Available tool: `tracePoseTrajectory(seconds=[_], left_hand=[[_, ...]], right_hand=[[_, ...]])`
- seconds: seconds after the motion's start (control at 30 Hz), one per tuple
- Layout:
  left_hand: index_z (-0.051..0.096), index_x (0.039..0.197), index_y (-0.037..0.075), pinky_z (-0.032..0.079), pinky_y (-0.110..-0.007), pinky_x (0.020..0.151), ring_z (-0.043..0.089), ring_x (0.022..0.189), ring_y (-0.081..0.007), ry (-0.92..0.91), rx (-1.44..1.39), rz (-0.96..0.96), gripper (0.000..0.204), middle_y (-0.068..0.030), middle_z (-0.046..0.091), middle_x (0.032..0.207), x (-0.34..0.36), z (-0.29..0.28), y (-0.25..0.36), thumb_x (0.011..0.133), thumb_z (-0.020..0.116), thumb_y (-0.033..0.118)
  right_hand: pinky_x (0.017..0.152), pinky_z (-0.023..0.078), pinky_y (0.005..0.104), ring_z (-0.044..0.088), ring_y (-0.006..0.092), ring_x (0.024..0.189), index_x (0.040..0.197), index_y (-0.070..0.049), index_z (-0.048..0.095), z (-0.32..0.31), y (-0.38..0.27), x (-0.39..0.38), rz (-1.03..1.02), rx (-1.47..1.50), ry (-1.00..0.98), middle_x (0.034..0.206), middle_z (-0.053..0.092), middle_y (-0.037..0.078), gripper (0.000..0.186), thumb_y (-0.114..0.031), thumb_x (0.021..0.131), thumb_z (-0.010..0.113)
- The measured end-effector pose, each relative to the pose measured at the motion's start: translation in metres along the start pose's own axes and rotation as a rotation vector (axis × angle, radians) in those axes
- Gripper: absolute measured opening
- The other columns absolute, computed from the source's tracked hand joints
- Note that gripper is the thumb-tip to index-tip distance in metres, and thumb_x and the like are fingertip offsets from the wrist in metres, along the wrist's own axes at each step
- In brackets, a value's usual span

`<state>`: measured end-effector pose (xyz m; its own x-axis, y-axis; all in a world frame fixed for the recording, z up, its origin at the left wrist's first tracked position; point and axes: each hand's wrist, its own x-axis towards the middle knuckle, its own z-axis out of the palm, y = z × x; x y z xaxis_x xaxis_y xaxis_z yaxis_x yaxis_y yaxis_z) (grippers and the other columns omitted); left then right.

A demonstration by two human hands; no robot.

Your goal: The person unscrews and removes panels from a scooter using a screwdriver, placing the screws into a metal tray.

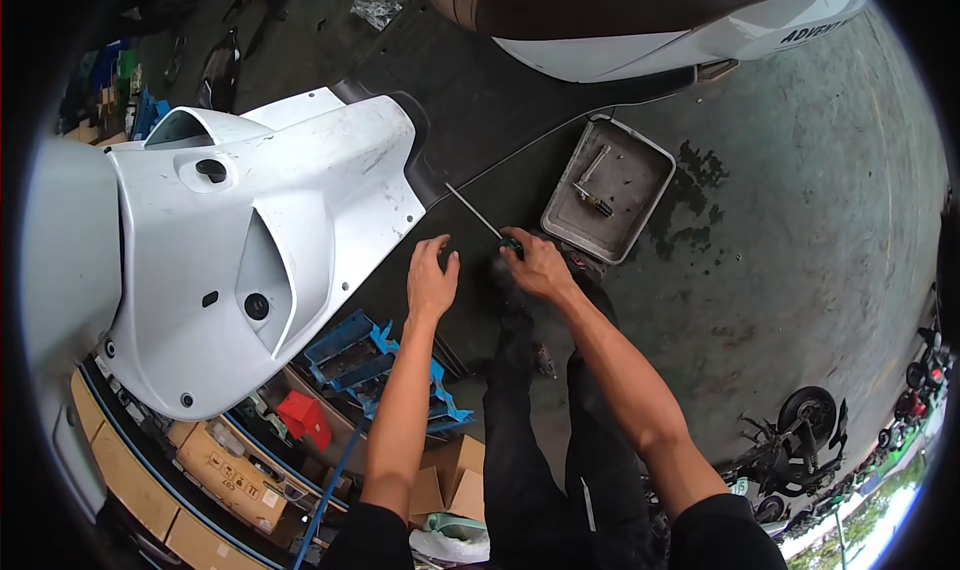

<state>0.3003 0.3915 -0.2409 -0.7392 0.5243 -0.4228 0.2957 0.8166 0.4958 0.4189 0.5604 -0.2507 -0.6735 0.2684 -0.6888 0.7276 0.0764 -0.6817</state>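
My right hand [541, 268] is closed round the dark green handle of a screwdriver [475, 212]. The long thin shaft points up and left, its tip at the edge of the dark floorboard [500, 110] of a scooter. To its left, my left hand [430, 278] is raised with fingers curved and apart, holding nothing. It is close to the lower right edge of a large white scooter body panel [200, 240] but apart from it. The panel has scuffs, several small holes and two deep recesses.
A grey metal tray [553, 198] with a screwdriver [594, 202] and another tool lies right of my hands. The scooter's brown seat [620, 5] is beyond. Below left are a blue toolbox [350, 355] and shelved cardboard boxes [225, 470]. A motorcycle [795, 445] stands lower right.
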Motion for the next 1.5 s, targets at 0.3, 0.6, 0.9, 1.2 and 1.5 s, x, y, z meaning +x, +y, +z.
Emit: tracePoseTrajectory(seconds=[0.3,0.6,0.9,1.2,1.5], left_hand=[[0.059,0.124,0.008,0.039,-0.043,0.099,0.051,0.121,-0.027,-0.275,0.673,0.111,0.044,-0.008,0.056,0.125,0.104,0.008,-0.039,0.082,0.07,0.015],[0.062,0.125,0.014,0.038,-0.04,0.092,0.052,0.114,-0.0225,-0.229,0.87,0.223,0.043,-0.0027,0.06,0.117,0.124,0.026,-0.054,0.083,0.069,0.02],[0.069,0.115,0.015,0.038,-0.038,0.087,0.057,0.104,-0.0203,-0.127,0.771,0.318,0.031,-0.0011,0.066,0.107,0.136,0.039,-0.062,0.084,0.067,0.018],[0.07,0.113,0.014,0.039,-0.037,0.088,0.058,0.103,-0.0201,-0.133,0.763,0.312,0.028,-0.0006,0.067,0.105,0.133,0.037,-0.072,0.085,0.065,0.017],[0.069,0.115,0.014,0.04,-0.038,0.088,0.058,0.103,-0.0206,-0.07,0.75,0.297,0.031,-0.0006,0.067,0.107,0.128,0.033,-0.074,0.084,0.065,0.015]], right_hand=[[0.092,0.051,0.0502,0.063,0.0439,0.102,0.127,-0.01,0.058,0.023,0.006,0.031,0.09,-0.084,-0.083,0.111,0.066,0.023,0.038,-0.025,0.093,0.053],[0.08,0.055,0.0506,0.066,0.0417,0.091,0.132,-0.02,0.053,0.043,0.043,0.023,0.017,-0.176,-0.05,0.109,0.065,0.017,0.038,-0.024,0.094,0.053],[0.082,0.053,0.0471,0.064,0.0367,0.09,0.138,-0.026,0.05,0.033,0.128,0.072,-0.165,-0.141,-0.124,0.111,0.061,0.012,0.042,-0.025,0.096,0.053],[0.073,0.056,0.0509,0.067,0.0441,0.081,0.135,-0.015,0.052,0.021,-0.004,0.028,0.053,-0.333,-0.13,0.101,0.066,0.022,0.042,-0.019,0.093,0.052],[0.063,0.057,0.0477,0.068,0.0412,0.073,0.137,-0.014,0.05,0.052,-0.001,0.024,0.032,-0.425,-0.083,0.1,0.065,0.021,0.046,-0.018,0.092,0.053]])
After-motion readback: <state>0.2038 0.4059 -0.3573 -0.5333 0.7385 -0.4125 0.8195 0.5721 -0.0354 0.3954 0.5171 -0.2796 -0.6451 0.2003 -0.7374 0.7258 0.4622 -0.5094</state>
